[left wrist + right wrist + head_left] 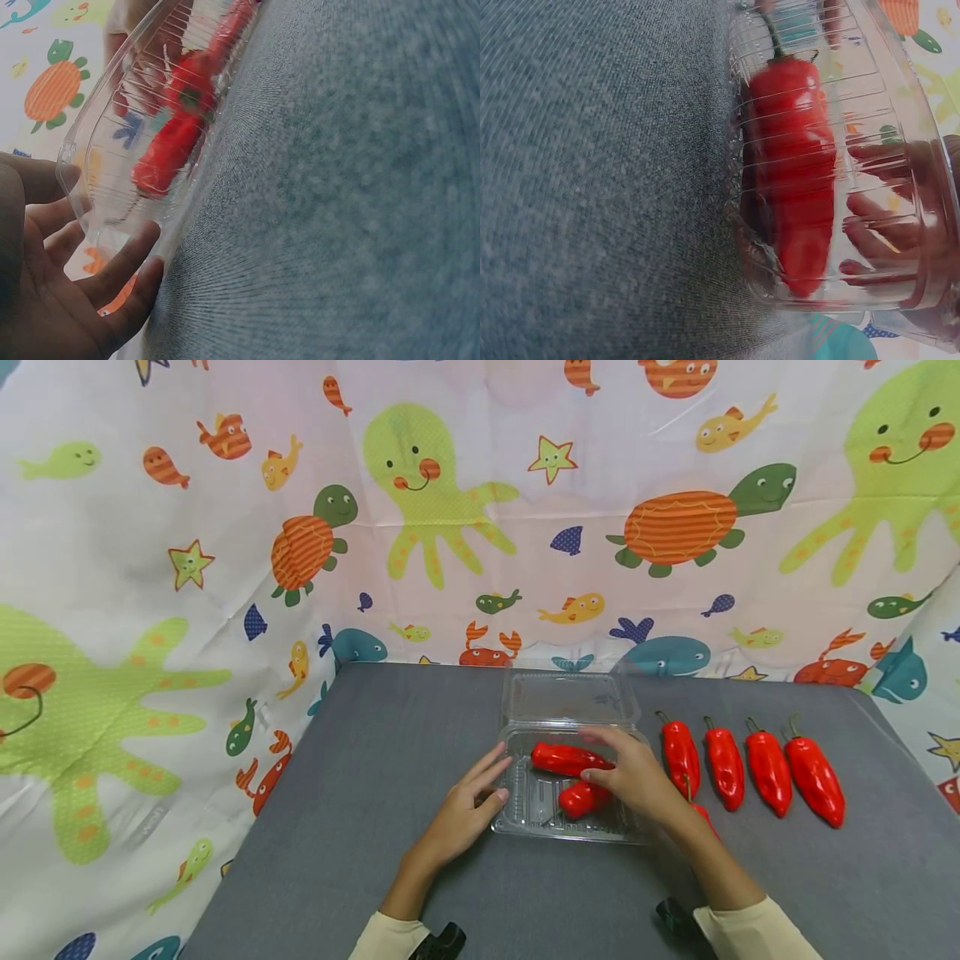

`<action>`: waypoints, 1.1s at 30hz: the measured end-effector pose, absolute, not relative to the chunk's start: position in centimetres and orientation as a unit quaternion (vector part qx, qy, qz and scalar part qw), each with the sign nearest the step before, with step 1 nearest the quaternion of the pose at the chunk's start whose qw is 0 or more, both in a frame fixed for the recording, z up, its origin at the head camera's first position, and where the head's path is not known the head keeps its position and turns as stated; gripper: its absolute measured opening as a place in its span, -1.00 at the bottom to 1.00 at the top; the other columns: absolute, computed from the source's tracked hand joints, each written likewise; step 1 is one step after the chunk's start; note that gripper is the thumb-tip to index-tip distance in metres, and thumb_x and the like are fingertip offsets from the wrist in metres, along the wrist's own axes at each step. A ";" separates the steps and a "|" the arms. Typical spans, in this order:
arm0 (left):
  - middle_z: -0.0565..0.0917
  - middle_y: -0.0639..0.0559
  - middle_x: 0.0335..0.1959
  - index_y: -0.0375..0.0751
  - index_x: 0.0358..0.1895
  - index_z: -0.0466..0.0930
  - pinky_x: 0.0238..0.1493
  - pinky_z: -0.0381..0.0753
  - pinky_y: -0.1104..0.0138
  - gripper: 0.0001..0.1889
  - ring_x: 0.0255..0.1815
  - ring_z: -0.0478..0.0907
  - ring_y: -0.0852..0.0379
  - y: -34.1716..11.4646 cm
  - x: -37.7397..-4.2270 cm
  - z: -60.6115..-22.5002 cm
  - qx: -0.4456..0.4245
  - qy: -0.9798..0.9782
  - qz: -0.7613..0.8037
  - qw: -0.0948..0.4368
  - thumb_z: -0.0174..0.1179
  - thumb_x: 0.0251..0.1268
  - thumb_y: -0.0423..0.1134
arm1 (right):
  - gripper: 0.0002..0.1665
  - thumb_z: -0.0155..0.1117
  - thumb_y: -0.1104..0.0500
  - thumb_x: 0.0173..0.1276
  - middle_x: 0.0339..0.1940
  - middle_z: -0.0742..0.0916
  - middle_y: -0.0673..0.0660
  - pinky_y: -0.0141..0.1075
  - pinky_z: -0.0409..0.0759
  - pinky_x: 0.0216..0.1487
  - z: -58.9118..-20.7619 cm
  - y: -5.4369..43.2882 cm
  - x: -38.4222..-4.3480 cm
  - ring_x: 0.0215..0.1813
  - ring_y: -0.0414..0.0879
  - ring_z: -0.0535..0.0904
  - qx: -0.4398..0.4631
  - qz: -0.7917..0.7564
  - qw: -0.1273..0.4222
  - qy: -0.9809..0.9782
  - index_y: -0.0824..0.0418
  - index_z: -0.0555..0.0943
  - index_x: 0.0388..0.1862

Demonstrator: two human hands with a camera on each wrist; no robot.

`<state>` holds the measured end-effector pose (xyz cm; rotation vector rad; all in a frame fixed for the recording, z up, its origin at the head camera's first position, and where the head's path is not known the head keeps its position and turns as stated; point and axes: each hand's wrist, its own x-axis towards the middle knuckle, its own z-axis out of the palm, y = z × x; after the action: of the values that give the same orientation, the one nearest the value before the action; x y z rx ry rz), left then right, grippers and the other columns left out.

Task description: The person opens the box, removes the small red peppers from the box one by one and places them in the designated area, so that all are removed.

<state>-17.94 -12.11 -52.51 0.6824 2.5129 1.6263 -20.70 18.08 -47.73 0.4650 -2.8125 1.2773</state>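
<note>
A clear plastic clamshell container [532,833] lies with its lid [568,697] folded back. Inside are two red peppers: a long one [564,758] lying crosswise at the back, and another [581,800] nearer the front. At the container's left side, my left hand [463,810] touches the rim and wall with its fingers spread. My right hand [633,772] hangs over the container's right part, close to the peppers. In the right wrist view its fingers [889,225] show through the clear wall, apart from the pepper [799,172] there.
Several red peppers stand in a row on the grey table [375,760], right of the container; the outermost pepper [815,777] is at the far right. One more pepper [703,815] is partly hidden by my right forearm. A printed sea-animal cloth [525,460] hangs behind.
</note>
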 end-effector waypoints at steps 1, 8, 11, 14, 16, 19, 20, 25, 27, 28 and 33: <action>0.16 0.24 0.73 -0.09 0.62 0.36 0.21 0.60 0.24 -0.43 0.19 0.68 0.12 -12.1 -17.9 -52.5 0.222 0.818 0.529 0.036 0.15 0.64 -0.19 | -0.19 0.59 0.28 0.28 0.38 0.66 0.33 0.28 0.53 0.32 -47.8 18.1 -20.7 0.43 0.34 0.51 0.148 0.408 0.006 -0.901 0.18 0.53 0.51; 0.16 0.21 0.73 -0.10 0.62 0.36 0.17 0.60 0.26 -0.43 0.17 0.68 0.12 -12.1 -18.0 -52.6 0.223 0.818 0.529 0.034 0.15 0.64 -0.21 | -0.20 0.58 0.27 0.28 0.44 0.62 0.33 0.30 0.49 0.36 -48.1 18.0 -21.0 0.47 0.34 0.47 0.145 0.400 -0.007 -0.905 0.18 0.54 0.51; 0.16 0.21 0.73 -0.10 0.62 0.36 0.17 0.60 0.26 -0.43 0.17 0.68 0.13 -12.1 -18.0 -52.7 0.222 0.820 0.527 0.033 0.15 0.64 -0.21 | -0.21 0.58 0.24 0.29 0.46 0.61 0.33 0.31 0.47 0.37 -48.0 17.9 -21.1 0.48 0.35 0.47 0.147 0.396 -0.013 -0.906 0.17 0.54 0.50; 0.16 0.21 0.73 -0.09 0.62 0.36 0.16 0.60 0.26 -0.43 0.17 0.69 0.12 -12.1 -18.0 -52.7 0.222 0.820 0.527 0.033 0.15 0.64 -0.20 | -0.21 0.59 0.23 0.29 0.46 0.61 0.34 0.32 0.46 0.38 -48.0 17.7 -21.2 0.47 0.36 0.48 0.146 0.396 -0.021 -0.907 0.18 0.55 0.50; 0.16 0.21 0.73 -0.09 0.62 0.36 0.16 0.60 0.25 -0.43 0.18 0.68 0.12 -12.2 -18.0 -52.7 0.223 0.819 0.528 0.033 0.15 0.64 -0.20 | -0.22 0.58 0.21 0.30 0.46 0.61 0.34 0.32 0.46 0.37 -48.1 17.7 -21.3 0.45 0.36 0.51 0.148 0.394 -0.025 -0.907 0.18 0.55 0.49; 0.16 0.21 0.73 -0.10 0.62 0.36 0.16 0.60 0.25 -0.43 0.17 0.68 0.12 -12.1 -18.0 -52.7 0.223 0.819 0.528 0.033 0.14 0.65 -0.19 | -0.24 0.58 0.20 0.32 0.43 0.63 0.34 0.30 0.47 0.37 -48.1 17.6 -21.5 0.42 0.36 0.54 0.152 0.391 -0.030 -0.907 0.20 0.55 0.49; 0.16 0.21 0.73 -0.10 0.62 0.36 0.16 0.60 0.25 -0.43 0.17 0.68 0.12 -12.1 -18.0 -52.7 0.223 0.819 0.528 0.033 0.14 0.65 -0.20 | -0.24 0.57 0.20 0.32 0.42 0.64 0.34 0.30 0.48 0.36 -48.2 17.6 -21.5 0.41 0.36 0.55 0.151 0.390 -0.031 -0.908 0.20 0.55 0.48; 0.16 0.21 0.73 -0.09 0.62 0.36 0.15 0.61 0.26 -0.43 0.16 0.68 0.12 -12.1 -18.0 -52.7 0.225 0.820 0.526 0.032 0.14 0.65 -0.19 | -0.26 0.56 0.20 0.33 0.33 0.70 0.34 0.28 0.51 0.34 -48.2 17.3 -21.6 0.38 0.35 0.58 0.145 0.390 -0.038 -0.909 0.22 0.56 0.47; 0.16 0.21 0.73 -0.10 0.62 0.36 0.14 0.61 0.27 -0.43 0.15 0.69 0.12 -12.1 -18.0 -52.8 0.225 0.820 0.524 0.031 0.15 0.64 -0.18 | -0.27 0.56 0.21 0.33 0.32 0.71 0.34 0.28 0.52 0.33 -48.1 17.2 -21.6 0.37 0.35 0.59 0.141 0.389 -0.041 -0.909 0.22 0.56 0.47; 0.17 0.22 0.73 -0.10 0.62 0.36 0.14 0.61 0.27 -0.43 0.15 0.69 0.13 -12.1 -18.0 -52.8 0.225 0.821 0.524 0.030 0.15 0.64 -0.18 | -0.27 0.56 0.21 0.33 0.32 0.71 0.34 0.28 0.53 0.33 -48.1 17.2 -21.6 0.36 0.35 0.59 0.139 0.389 -0.042 -0.910 0.23 0.56 0.47; 0.17 0.22 0.73 -0.10 0.62 0.37 0.13 0.61 0.28 -0.44 0.14 0.69 0.14 -12.1 -18.1 -52.8 0.225 0.822 0.523 0.028 0.15 0.64 -0.19 | -0.28 0.56 0.22 0.33 0.30 0.72 0.34 0.28 0.55 0.30 -48.3 17.1 -21.7 0.33 0.34 0.61 0.138 0.390 -0.041 -0.910 0.23 0.57 0.46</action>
<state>-18.06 -12.09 -52.80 0.6956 2.5354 1.6141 -21.72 17.12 -48.27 0.4462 -2.9348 1.2579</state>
